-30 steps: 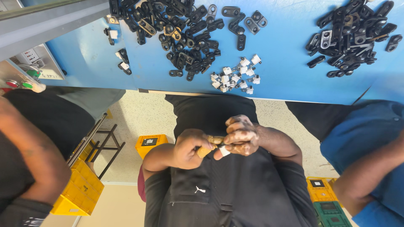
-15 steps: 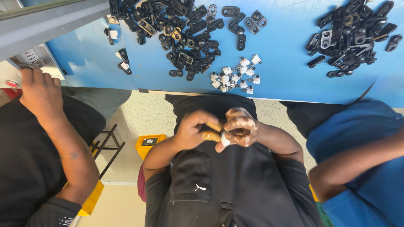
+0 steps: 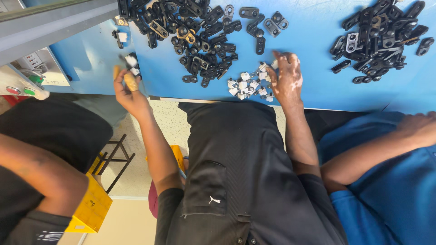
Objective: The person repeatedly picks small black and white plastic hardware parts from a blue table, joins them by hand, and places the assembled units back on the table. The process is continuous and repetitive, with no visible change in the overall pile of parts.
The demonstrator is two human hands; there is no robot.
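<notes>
Right hand (image 3: 287, 78), fingers spread and holding nothing, rests on the small white clips (image 3: 247, 84) lying just to its left; left hand (image 3: 129, 88) pinches a tan piece (image 3: 131, 81) well apart.

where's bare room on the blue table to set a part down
The widest bare stretch of the blue table lies between the middle heap of black parts and the right heap of black parts. Another bare patch lies below the right heap. It is crowded around the small white parts by the right hand.
</notes>
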